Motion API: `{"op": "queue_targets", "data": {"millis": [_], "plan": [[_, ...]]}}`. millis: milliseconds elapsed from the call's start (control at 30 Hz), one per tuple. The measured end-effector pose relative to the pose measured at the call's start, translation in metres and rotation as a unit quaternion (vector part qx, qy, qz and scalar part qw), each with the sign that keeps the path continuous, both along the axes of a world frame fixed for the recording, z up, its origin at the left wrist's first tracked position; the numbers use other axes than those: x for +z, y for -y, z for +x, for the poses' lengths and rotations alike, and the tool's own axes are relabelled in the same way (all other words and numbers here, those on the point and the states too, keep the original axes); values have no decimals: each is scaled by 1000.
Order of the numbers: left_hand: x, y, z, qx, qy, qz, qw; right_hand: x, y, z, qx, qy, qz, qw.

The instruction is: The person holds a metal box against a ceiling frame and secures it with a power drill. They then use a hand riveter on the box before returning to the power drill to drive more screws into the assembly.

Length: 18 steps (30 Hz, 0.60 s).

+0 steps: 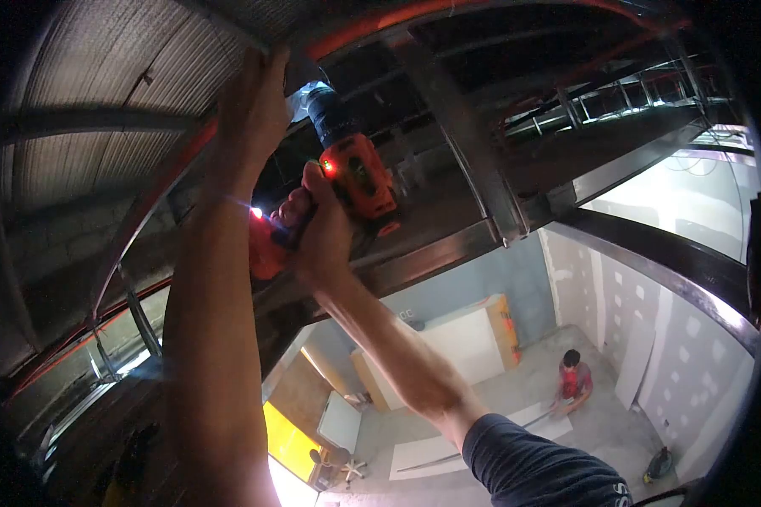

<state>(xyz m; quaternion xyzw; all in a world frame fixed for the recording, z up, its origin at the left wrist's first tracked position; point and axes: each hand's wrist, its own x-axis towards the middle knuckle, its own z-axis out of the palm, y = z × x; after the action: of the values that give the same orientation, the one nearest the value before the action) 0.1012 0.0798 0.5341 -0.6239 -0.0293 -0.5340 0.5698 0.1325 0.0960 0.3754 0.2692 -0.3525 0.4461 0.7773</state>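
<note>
My right hand (317, 215) is wrapped round the handle of an orange and black power drill (359, 173), which points up towards the ceiling framing. A red light glows on the drill's side, and its front end is lit bluish white. My left hand (262, 106) is raised beside the drill's front end, against the dark metal framing (431, 93). Its fingertips are hidden in shadow at the frame, so what they hold cannot be made out.
Metal beams (668, 262) cross at head height on the right. Far below, a person (574, 380) crouches on the floor over a long pale board (431, 456). Stacked boards (465, 342) lie by the blue-grey wall. Orange conduit (165, 190) curves along the left.
</note>
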Motion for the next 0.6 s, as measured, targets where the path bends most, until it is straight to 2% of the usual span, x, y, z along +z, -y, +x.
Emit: {"op": "queue_targets", "data": {"millis": [133, 233, 300, 467, 600], "plan": [[-3, -2, 2, -3, 7, -12, 1000, 3, 3, -2, 31, -22, -65, 997], [-5, -1, 1, 4, 18, -23, 1000, 1, -3, -4, 11, -29, -18, 999], [-6, -3, 0, 8, 20, -23, 1000, -2, -6, -1, 28, 7, 2, 1000], [-3, -4, 1, -28, -7, -9, 1000, -1, -9, 0, 0, 9, 19, 1000], [-2, -6, 2, -18, 13, -11, 1000, -3, -4, -1, -14, 11, 8, 1000]]}}
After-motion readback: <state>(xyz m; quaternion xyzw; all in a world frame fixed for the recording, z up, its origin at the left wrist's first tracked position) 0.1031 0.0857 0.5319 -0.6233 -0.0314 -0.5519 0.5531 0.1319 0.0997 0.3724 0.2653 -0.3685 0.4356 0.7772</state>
